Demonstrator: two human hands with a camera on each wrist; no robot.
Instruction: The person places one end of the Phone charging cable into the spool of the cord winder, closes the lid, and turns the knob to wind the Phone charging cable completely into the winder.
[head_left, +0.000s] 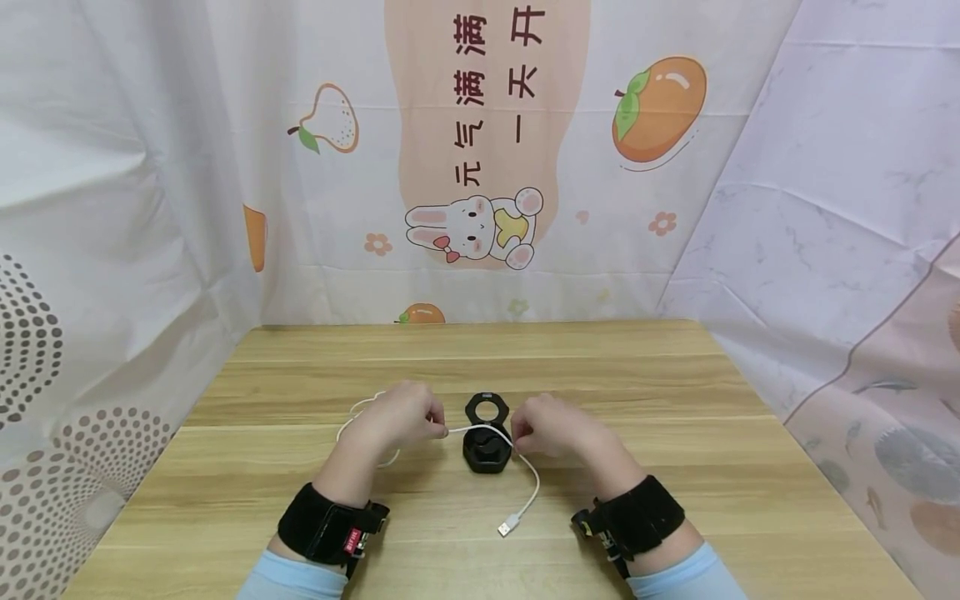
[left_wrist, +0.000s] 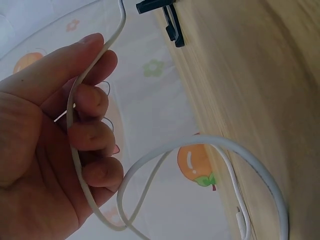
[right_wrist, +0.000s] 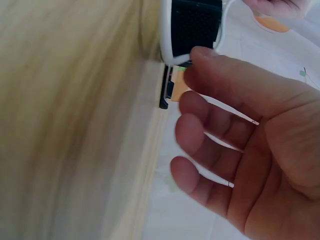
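Note:
My left hand pinches a white USB cable between thumb and forefinger; in the left wrist view the cable runs down across its curled fingers. Opposite it, my right hand pinches the same cable near the USB plug, which lies on the table. Between the hands sits a black hexagonal case, its lid with a round hole swung open at the far side. The cable crosses over the case. Seen from the right wrist, the case is just beyond the right thumb tip.
The rest of the cable loops on the wooden table beside and behind the left hand. In the left wrist view, a white connector end hangs among those loops. A printed curtain stands behind the table.

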